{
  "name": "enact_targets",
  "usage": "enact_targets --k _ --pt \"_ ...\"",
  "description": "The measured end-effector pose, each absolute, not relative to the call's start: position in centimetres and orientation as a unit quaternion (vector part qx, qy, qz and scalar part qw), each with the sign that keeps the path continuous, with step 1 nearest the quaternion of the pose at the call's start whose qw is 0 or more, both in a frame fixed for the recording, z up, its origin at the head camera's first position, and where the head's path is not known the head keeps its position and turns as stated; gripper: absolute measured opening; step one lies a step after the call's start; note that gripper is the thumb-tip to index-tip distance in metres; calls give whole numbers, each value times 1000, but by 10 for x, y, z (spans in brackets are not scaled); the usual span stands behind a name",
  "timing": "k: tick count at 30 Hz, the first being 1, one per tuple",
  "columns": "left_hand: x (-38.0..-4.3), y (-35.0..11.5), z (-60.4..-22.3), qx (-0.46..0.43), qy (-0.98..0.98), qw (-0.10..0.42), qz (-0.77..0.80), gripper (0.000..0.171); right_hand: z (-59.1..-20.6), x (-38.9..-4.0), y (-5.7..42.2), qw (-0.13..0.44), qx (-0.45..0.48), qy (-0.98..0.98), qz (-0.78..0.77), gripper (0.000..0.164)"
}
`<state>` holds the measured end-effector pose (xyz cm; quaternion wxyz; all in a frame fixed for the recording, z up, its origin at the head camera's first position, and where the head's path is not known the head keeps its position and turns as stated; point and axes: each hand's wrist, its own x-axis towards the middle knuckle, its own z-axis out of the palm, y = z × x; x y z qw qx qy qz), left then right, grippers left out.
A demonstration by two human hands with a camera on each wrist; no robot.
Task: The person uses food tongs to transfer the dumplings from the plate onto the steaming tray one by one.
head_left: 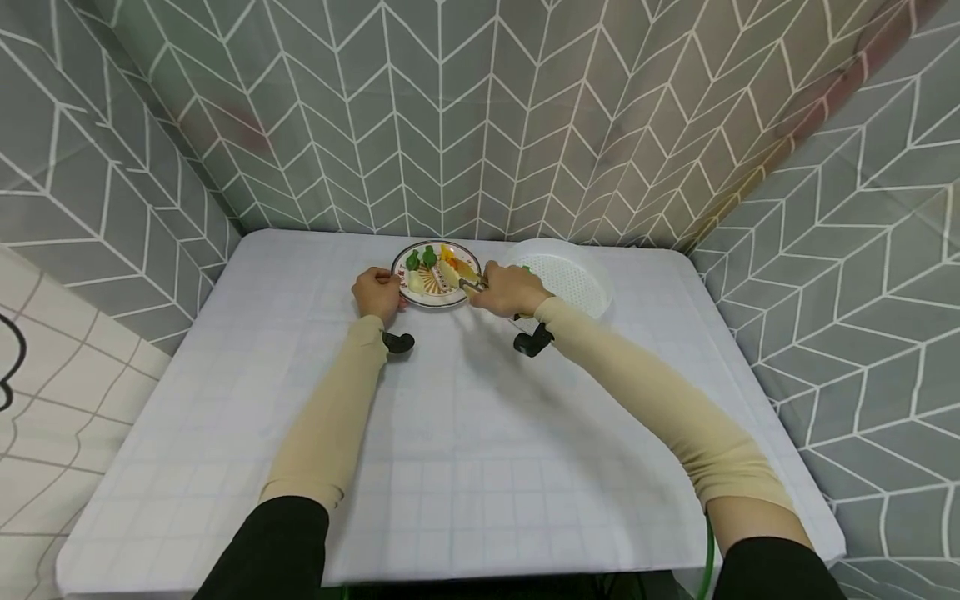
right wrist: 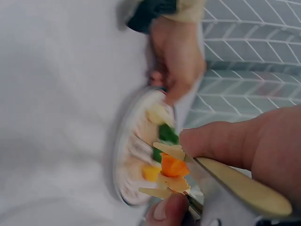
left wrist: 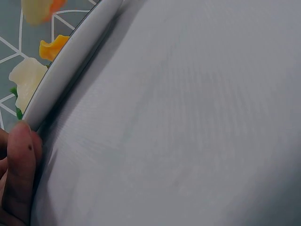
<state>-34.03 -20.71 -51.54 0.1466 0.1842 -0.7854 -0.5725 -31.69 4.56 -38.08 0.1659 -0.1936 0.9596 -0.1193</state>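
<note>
A round patterned plate (head_left: 429, 303) with a dark rim line lies near the table's back edge. My left hand (head_left: 377, 293) pinches its left rim, with a fingertip on the edge in the left wrist view. In my right hand (head_left: 512, 289), over the plate's right side, are metal tongs (right wrist: 207, 188) with pale yellow tips. An orange food piece (right wrist: 173, 165) sits between those tips, above the plate. On the plate lie green pieces (head_left: 429, 256), a pale whitish piece (left wrist: 29, 80) and a yellow-orange piece (left wrist: 54, 47). What kinds of food these are, I cannot tell.
A round white perforated basket (head_left: 596, 287) stands right of the plate, partly behind my right hand, with a bit of green (head_left: 527, 268) visible at its left. White cloth covers the table (head_left: 450, 467). Grey patterned panels (head_left: 465, 125) rise behind and at both sides.
</note>
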Motion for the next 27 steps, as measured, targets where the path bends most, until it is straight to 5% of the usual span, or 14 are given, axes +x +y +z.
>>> enact_targets --k 14,27 --pt "-342 -207 -515 187 -777 143 -584 26 -309 -336 107 129 -170 966 -148 47" --pt "-348 -207 -520 190 -784 150 -571 26 -308 -344 160 131 -135 973 -132 43"
